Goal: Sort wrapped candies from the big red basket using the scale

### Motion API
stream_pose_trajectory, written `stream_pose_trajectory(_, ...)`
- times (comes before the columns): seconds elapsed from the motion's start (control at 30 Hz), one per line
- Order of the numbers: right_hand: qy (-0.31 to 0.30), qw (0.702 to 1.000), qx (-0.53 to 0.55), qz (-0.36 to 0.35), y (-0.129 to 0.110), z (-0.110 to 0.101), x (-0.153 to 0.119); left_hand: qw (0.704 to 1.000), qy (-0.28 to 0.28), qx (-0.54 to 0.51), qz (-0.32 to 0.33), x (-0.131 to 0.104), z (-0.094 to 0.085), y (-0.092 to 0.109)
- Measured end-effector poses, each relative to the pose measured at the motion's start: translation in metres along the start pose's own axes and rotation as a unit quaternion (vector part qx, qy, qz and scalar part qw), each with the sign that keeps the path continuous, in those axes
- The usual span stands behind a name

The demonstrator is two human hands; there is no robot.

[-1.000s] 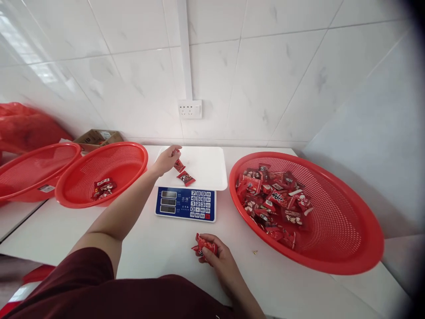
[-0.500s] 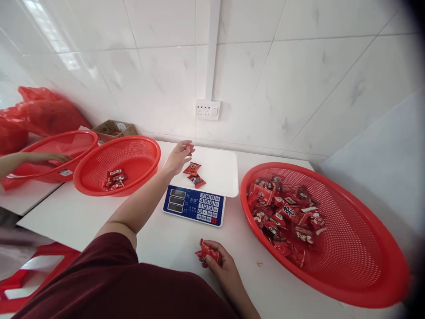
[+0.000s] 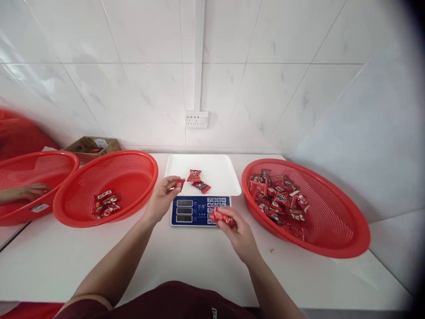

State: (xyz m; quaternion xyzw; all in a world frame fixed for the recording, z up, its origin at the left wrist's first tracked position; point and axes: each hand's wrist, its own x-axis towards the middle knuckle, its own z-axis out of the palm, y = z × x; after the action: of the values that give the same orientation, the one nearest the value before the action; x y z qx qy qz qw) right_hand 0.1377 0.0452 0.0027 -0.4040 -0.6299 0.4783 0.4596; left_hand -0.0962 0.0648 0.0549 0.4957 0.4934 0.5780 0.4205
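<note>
- Right red mesh basket (image 3: 332, 221), heaped packets (image 3: 282, 198) inside
- Left red mesh basket (image 3: 128, 177), several packets (image 3: 108, 204) inside
- Digital scale (image 3: 201, 206) between, two packets (image 3: 194, 175) on its tray (image 3: 221, 170)
- Right hand (image 3: 241, 235) grasping red wrapper (image 3: 223, 218) above keypad (image 3: 215, 200)
- Left hand (image 3: 160, 195) pinching small packet (image 3: 179, 184) over tray's near-left part

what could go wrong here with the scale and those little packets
The right hand, gripping red snack packaging, covers part of the digital scale's keypad in this view, so it might bump a key and disturb the reading.

The left hand pinches a small red packet by the white weighing tray's near-left edge; if released there, it could miss the tray.
</note>
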Motion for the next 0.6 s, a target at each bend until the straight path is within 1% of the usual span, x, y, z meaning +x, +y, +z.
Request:
stream_pose_trajectory(0.03,0.032,0.997,-0.049,-0.049,-0.007,0.003,0.015,1.0,-0.009,0.01,-0.008,-0.006,-0.003,0.0)
stream_pose_trajectory(0.1,0.076,0.985,-0.115,-0.106,-0.018,0.008,0.043,0.999,-0.026,0.014,-0.019,-0.015,-0.007,-0.001)
stream_pose_trajectory(0.13,0.071,0.981,-0.129,-0.123,-0.021,0.011,0.056,0.999,-0.032,0.014,-0.024,-0.018,-0.009,-0.002)
stream_pose_trajectory(0.2,0.047,0.977,-0.159,-0.135,-0.024,0.016,0.073,0.999,-0.033,0.021,-0.025,-0.021,-0.011,-0.006)
stream_pose_trajectory(0.27,0.032,0.972,-0.19,-0.135,-0.024,0.019,0.077,0.999,-0.016,0.047,-0.01,-0.021,-0.013,-0.011)
stream_pose_trajectory(0.33,0.04,0.969,-0.2,-0.138,-0.021,0.021,0.069,0.995,0.009,0.094,0.015,-0.02,-0.015,-0.014)
stream_pose_trajectory(0.43,0.055,0.978,-0.153,-0.128,-0.009,0.022,0.041,0.983,0.036,0.176,0.04,-0.014,-0.014,-0.015)
stream_pose_trajectory(0.53,0.055,0.986,-0.123,-0.101,0.011,0.022,0.007,0.968,0.035,0.238,0.065,-0.005,-0.009,-0.016)
stream_pose_trajectory(0.6,0.04,0.988,-0.117,-0.089,0.024,0.023,-0.013,0.96,0.023,0.263,0.093,0.002,-0.003,-0.018)
